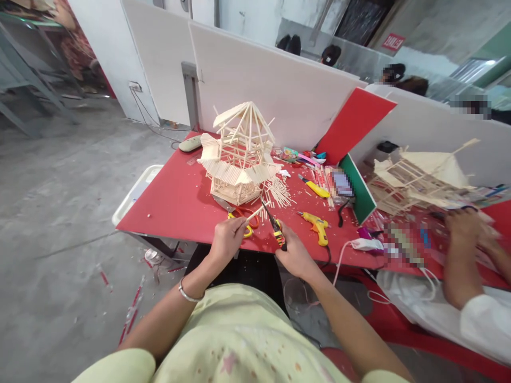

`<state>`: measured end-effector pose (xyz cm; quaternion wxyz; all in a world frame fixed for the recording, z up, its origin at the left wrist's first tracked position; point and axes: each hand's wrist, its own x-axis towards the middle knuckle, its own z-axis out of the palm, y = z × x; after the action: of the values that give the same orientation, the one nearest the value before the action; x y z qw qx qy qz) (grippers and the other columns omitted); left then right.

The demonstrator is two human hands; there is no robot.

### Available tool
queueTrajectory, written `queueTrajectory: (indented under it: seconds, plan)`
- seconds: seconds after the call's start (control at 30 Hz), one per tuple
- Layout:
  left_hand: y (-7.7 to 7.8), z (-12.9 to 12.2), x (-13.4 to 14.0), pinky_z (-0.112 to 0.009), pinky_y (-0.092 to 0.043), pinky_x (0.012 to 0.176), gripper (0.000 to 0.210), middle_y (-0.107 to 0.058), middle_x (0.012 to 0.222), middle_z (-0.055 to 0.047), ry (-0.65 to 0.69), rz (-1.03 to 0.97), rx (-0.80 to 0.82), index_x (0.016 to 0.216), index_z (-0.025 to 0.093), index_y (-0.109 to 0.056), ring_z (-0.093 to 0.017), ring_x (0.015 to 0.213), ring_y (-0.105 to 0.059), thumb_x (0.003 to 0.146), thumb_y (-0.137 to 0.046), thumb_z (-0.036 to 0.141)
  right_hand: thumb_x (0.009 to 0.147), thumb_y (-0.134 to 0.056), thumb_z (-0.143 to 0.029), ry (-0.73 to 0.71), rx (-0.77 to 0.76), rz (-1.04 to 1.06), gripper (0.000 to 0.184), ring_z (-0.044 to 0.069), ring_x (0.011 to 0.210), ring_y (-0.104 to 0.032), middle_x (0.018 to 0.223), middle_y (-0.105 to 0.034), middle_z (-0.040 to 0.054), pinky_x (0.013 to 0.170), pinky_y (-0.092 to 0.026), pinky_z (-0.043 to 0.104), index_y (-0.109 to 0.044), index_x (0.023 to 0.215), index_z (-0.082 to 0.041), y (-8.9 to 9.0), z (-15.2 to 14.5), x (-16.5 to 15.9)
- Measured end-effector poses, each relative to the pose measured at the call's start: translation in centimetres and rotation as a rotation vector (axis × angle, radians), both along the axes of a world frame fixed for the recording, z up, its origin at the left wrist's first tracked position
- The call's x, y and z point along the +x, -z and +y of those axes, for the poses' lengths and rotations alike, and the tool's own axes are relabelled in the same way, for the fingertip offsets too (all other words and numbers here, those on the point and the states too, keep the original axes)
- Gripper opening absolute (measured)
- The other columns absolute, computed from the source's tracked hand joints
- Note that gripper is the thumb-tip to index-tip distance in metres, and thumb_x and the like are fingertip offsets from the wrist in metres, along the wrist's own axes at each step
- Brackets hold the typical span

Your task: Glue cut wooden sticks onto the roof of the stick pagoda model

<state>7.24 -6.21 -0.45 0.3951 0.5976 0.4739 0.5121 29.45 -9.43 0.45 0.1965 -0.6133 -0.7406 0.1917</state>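
Note:
My left hand (228, 239) pinches a thin wooden stick (255, 213) that slants up to the right. In my right hand (296, 252) is a pair of pliers or cutters (276, 226) with black and yellow handles. Their jaws are near the far end of the stick; whether they touch it I cannot tell. Just beyond stands a pavilion model (239, 165) of thin wooden sticks, with a pointed open roof frame and slatted lower eaves. Scissors (247, 232) with yellow and red handles lie by my left hand. Loose short sticks (277, 191) are heaped to the model's right.
On the red table (167, 205) lie a yellow glue gun (317, 226) and a yellow utility knife (315, 187). A green divider (359, 189) stands to the right. Beyond it, another person's hands (465, 229) are near a second stick model (419, 178).

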Motion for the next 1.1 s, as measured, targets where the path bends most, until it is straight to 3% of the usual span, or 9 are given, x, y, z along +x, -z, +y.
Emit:
queueTrajectory:
  seconds: [0.1, 0.2, 0.4, 0.8, 1.1]
  plan:
    - [0.3, 0.1, -0.2, -0.026, -0.045, 0.072, 0.016, -0.070, 0.078, -0.008, -0.018, 0.155, 0.110, 0.082, 0.022, -0.073, -0.020, 0.073, -0.062, 0.089, -0.060, 0.028, 0.073, -0.052, -0.016, 0.023, -0.049, 0.102, 0.074, 0.027, 0.140, -0.041, 0.149, -0.046, 0.0111, 0.117, -0.030, 0.048, -0.040, 0.145, -0.020, -0.1, 0.2, -0.1]
    - [0.6, 0.1, -0.3, -0.027, -0.044, 0.071, 0.022, -0.067, 0.080, -0.009, -0.021, 0.411, 0.191, 0.087, 0.020, -0.070, -0.019, 0.072, -0.060, 0.095, -0.049, 0.023, 0.071, -0.053, -0.013, 0.006, -0.073, 0.172, 0.067, 0.026, 0.134, -0.048, 0.143, -0.054, 0.0075, 0.115, -0.033, 0.046, -0.048, 0.138, -0.024, -0.4, 0.3, -0.3]
    - [0.4, -0.1, -0.5, -0.028, -0.045, 0.069, 0.023, -0.067, 0.088, -0.010, -0.033, 0.792, 0.194, 0.102, 0.017, -0.065, -0.020, 0.077, -0.063, 0.096, -0.043, 0.017, 0.069, -0.052, -0.009, -0.025, -0.090, 0.273, 0.063, 0.023, 0.124, -0.054, 0.131, -0.062, 0.0030, 0.110, -0.037, 0.042, -0.054, 0.130, -0.027, -1.0, 0.3, -0.8]
    - [-0.2, -0.2, -0.4, -0.031, -0.047, 0.069, 0.028, -0.068, 0.100, -0.012, 0.025, 0.934, 0.122, 0.115, 0.015, -0.062, -0.023, 0.083, -0.065, 0.097, -0.040, 0.016, 0.068, -0.053, -0.010, -0.010, -0.115, 0.296, 0.066, 0.024, 0.125, -0.054, 0.131, -0.062, 0.0021, 0.109, -0.038, 0.040, -0.053, 0.131, -0.027, -0.1, 0.3, -0.4]
    - [0.5, -0.1, -0.4, -0.031, -0.047, 0.070, 0.030, -0.068, 0.098, -0.012, 0.028, 0.930, 0.126, 0.116, 0.016, -0.063, -0.022, 0.083, -0.065, 0.096, -0.040, 0.016, 0.066, -0.051, -0.010, 0.034, -0.151, 0.262, 0.066, 0.023, 0.121, -0.056, 0.129, -0.063, 0.0036, 0.106, -0.041, 0.039, -0.053, 0.130, -0.025, 0.5, 0.1, -0.1]
